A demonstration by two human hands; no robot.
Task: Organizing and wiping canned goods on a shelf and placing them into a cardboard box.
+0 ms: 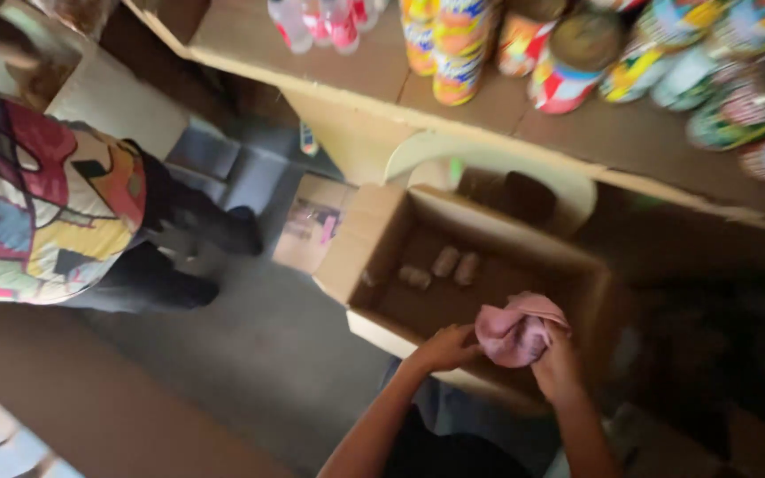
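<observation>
A crumpled pink cloth (513,329) is held over the near edge of an open cardboard box (382,239). My left hand (447,347) grips the cloth's left side, and my right hand (558,365) closes around its right and underside. Deep in the box lie three small pale cylinders (443,265) on the brown bottom. The box's flaps stand open toward the left and the back.
Above the box a wooden shelf (356,71) carries colourful cans (458,49), round tins (577,62) and small bottles (320,22). Another person in a patterned multicolour shirt (42,208) and dark trousers stands at left on the grey floor. A pale rounded chair back (489,159) sits behind the box.
</observation>
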